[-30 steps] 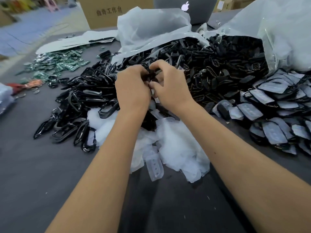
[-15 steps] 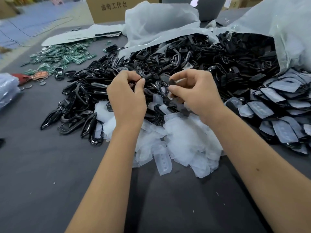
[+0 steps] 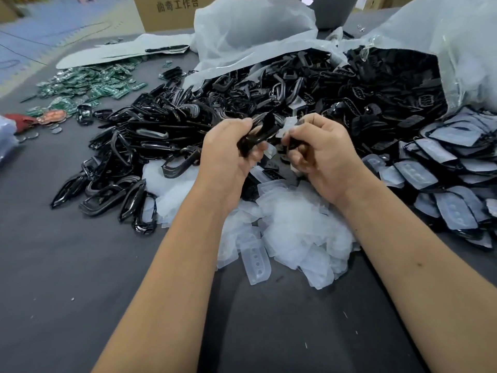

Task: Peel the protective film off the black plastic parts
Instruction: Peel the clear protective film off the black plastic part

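My left hand [image 3: 228,157] grips a glossy black plastic frame part [image 3: 258,134], held tilted above the table. My right hand [image 3: 325,154] pinches a second small black part [image 3: 291,142] with a flap of clear film [image 3: 289,125] standing off it between the two hands. Below my wrists lies a heap of peeled translucent films [image 3: 295,227]. A spread of bare black frames [image 3: 139,154] covers the table to the left. To the right lie black parts still covered with film [image 3: 451,179].
A big pile of black parts [image 3: 336,87] spills from an open plastic bag [image 3: 443,44] at the back. Green circuit boards [image 3: 91,84] lie at the far left. A cardboard box [image 3: 166,12] and a grey laptop [image 3: 330,9] stand behind. Dark table surface [image 3: 80,278] near me.
Both hands have come back toward me and drawn apart. The left now holds a frame part clear of the pile, and film shows lifted at the right hand's part.
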The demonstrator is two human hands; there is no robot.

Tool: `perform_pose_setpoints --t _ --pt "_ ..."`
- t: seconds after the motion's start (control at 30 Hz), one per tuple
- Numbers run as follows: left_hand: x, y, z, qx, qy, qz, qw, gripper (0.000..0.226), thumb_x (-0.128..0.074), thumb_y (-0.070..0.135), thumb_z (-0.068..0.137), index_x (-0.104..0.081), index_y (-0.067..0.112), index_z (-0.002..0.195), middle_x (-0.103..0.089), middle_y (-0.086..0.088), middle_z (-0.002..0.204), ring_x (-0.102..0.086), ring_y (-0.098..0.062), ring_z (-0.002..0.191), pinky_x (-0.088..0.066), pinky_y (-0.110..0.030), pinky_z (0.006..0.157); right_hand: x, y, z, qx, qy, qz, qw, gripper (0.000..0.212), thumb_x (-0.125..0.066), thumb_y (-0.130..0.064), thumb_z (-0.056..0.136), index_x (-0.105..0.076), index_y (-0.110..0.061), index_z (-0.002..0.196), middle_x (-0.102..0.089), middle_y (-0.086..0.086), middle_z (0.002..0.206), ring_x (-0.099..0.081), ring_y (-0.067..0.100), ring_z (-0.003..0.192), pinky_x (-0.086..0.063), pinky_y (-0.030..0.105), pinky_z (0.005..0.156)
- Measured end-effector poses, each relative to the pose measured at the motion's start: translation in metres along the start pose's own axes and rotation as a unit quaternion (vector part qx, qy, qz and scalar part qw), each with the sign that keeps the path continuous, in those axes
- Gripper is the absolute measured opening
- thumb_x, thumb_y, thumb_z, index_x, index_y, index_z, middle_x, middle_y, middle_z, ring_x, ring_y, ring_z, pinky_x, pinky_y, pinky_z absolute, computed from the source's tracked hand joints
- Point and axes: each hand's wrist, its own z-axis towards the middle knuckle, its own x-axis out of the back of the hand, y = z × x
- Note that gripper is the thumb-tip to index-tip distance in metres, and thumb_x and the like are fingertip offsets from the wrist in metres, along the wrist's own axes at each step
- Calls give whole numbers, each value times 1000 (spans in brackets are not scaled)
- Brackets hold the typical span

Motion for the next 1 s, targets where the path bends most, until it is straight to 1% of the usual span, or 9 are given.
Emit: perform_pose_setpoints --t 0.07,0.17,0.27,0.4,0.53,0.7,0.8,0.9,1.0 --pt "2 -2 0 -12 -15 38 999 17 -52 9 104 -58 7 88 -65 -8 85 -62 -15 64 -46 -21 55 0 1 0 16 -7 -27 999 11 -61 -2 99 -58 -13 100 -65 6 68 -47 13 44 -26 17 37" --pt "5 -6 2 -43 -26 126 991 19 -58 10 103 -59 7 85 -66 -8 83 -65 -17 70 -47 -24 62 0 4 0 19 -31 -62 997 21 -63 -9 102 -65 -11 123 -65 4 66 -49 12 45 -31 17 37" --pt "11 -7 3 -74 -48 185 979 13 -67 10 99 -66 6 86 -68 -9 78 -66 -18 72 -49 -26 66 -1 6 0 -6 -32 -83 996 18 -64 -12 102 -69 -10 119 -64 3 65 -48 10 47 -35 16 40" --pt "20 -4 4 -105 -79 198 971 3 -74 8 93 -75 7 96 -72 -8 77 -64 -19 75 -52 -31 71 4 2 2 -25 -56 -15 998 4 -66 -12 99 -68 -13 97 -62 1 65 -43 6 44 -30 14 39" --pt "29 -1 8 -88 -116 162 976 11 -72 4 92 -77 9 101 -75 -6 81 -69 -15 78 -54 -22 72 10 -2 3 -55 -106 74 990 28 -62 -23 95 -75 -20 71 -58 -3 64 -41 2 43 -31 12 37" --pt "37 4 6 -63 -213 98 970 23 -70 -3 87 -77 5 107 -78 -10 95 -75 -21 90 -57 -23 83 17 -6 5 -92 -159 127 975 28 -52 -26 100 -69 -15 81 -50 -9 57 -37 0 40 -26 9 31" --pt "38 4 10 -124 -140 197 963 26 -68 -11 88 -80 9 101 -79 -10 93 -77 -20 89 -61 -27 85 20 -9 6 -96 -110 136 980 29 -50 -25 105 -59 -17 79 -49 -10 56 -36 3 38 -24 11 30" --pt "36 3 14 -236 26 406 882 41 -60 -16 88 -78 12 112 -78 -3 106 -74 -11 98 -59 -33 95 20 -9 7 -75 -50 114 989 30 -52 -22 107 -48 -19 78 -51 -8 59 -35 2 41 -22 12 32" --pt "31 -3 10 -297 84 536 786 60 -56 -12 82 -70 19 131 -63 -3 137 -53 -18 130 -39 -20 113 17 -9 5 -62 -22 86 994 27 -56 -20 106 -51 -17 79 -52 -5 60 -36 2 43 -23 12 33"
